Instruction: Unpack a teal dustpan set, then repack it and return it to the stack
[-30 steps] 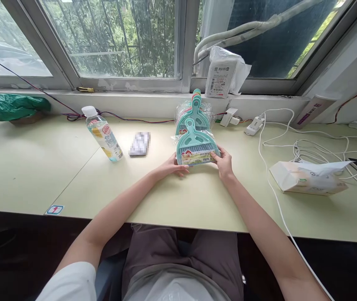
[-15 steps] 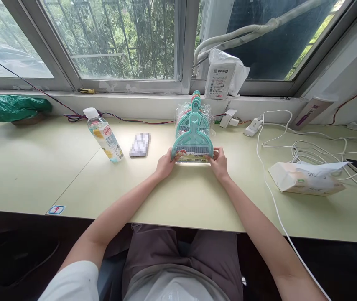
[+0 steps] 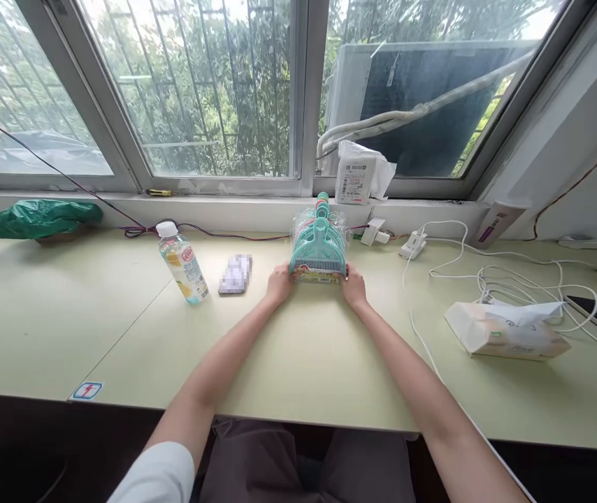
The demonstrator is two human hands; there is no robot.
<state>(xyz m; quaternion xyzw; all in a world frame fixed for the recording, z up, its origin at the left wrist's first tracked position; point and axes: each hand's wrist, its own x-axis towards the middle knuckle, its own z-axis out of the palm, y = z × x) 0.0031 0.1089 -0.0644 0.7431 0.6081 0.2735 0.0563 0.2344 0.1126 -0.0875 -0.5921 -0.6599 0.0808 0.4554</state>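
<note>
Both hands grip the lower corners of a teal dustpan-and-brush set (image 3: 318, 253) in clear wrap — the left hand (image 3: 279, 283) closed on its left edge, the right hand (image 3: 354, 285) on its right — at the far side of the bench (image 3: 68, 307), front of what looks like a stack of such packs. A drink bottle (image 3: 183, 262), part full of pale liquid, stands well left; an open tissue pack (image 3: 505, 328) lies right among white cables (image 3: 519, 279).
</note>
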